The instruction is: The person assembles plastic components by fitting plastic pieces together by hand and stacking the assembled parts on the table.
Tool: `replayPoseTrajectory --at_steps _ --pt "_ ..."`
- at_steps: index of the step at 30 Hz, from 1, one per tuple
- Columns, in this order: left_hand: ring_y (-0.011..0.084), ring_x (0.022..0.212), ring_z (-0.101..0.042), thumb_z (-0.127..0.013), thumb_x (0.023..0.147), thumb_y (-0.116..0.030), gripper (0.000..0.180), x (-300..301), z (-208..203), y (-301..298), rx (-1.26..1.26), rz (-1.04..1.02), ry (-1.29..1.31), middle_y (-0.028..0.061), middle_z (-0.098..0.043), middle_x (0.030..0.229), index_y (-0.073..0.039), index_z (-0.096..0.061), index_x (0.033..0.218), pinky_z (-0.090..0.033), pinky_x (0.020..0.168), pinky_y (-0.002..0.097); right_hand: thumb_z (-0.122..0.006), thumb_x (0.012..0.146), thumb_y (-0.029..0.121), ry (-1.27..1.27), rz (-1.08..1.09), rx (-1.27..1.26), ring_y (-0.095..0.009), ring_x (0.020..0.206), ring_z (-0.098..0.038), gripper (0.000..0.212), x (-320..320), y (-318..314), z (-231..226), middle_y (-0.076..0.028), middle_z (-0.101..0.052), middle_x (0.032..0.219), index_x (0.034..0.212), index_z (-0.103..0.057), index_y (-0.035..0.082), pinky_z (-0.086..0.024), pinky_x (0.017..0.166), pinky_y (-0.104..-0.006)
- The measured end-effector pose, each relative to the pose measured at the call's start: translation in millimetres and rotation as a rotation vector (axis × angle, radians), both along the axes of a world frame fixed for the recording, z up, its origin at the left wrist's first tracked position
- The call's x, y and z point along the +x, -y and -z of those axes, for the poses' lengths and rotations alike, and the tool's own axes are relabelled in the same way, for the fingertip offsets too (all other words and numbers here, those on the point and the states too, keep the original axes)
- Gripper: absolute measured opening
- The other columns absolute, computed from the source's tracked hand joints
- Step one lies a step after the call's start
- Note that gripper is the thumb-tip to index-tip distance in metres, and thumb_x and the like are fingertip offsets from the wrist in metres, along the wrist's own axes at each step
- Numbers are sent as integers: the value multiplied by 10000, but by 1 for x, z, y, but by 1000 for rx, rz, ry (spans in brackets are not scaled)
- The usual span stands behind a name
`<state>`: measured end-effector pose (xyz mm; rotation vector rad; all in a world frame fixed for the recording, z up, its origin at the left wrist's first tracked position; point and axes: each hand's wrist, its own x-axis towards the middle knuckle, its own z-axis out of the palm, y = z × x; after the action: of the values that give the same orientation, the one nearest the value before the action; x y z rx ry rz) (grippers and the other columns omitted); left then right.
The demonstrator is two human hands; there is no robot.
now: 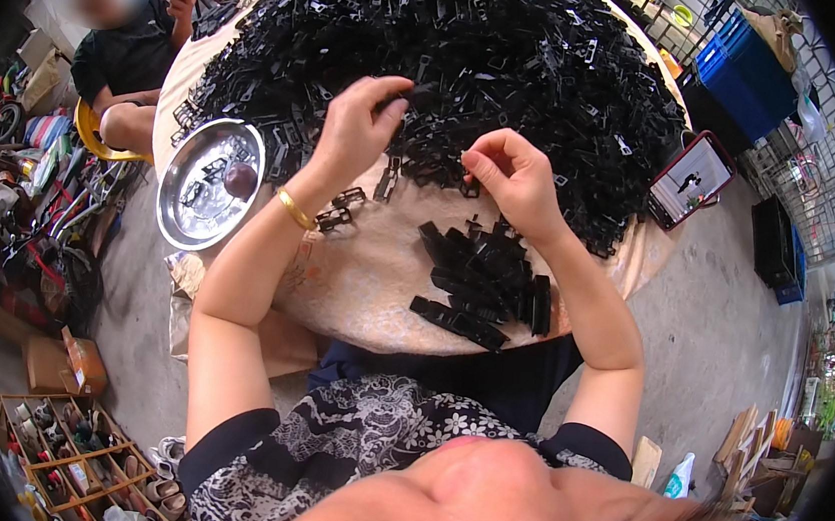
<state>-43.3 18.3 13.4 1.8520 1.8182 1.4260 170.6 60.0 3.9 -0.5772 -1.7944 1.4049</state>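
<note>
A big heap of black parts (458, 43) fills the top middle of the frame, on a round surface (353, 300). The left hand (358, 129) is bent near the middle; I cannot tell if it holds anything. The right hand (516, 178) pinches a small black piece (469, 189) just right of center.
</note>
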Motion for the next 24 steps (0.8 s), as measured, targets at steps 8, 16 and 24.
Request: replayPoseTrajectory --at_steps 8,16,24 --pt "25 644 -511 -582 896 -106 225 33 0 16 -352 206 437 -18 -606 782 -33 -631 1103 -425 567 175 -611 876 65 -187 -25 -241 -80 725 -597 147 2 -9 0 -22 -603 807 1010 -577 14 -515 637 -214" --pt "36 641 -516 -587 889 -86 241 42 8 22 -366 314 492 -2 -616 814 -3 -613 1113 -445 576 182 -606 819 -39 -153 9 56 -87 823 -590 273 -5 0 1 -37 -609 909 1085 -587 20 -495 720 -211" --pt "61 622 -544 -591 885 -71 191 45 7 22 -366 338 556 22 -615 791 8 -570 1056 -458 564 201 -617 793 -25 -52 170 308 -128 745 -610 264 -5 0 -1 -50 -651 873 1049 -610 37 -489 628 -236"
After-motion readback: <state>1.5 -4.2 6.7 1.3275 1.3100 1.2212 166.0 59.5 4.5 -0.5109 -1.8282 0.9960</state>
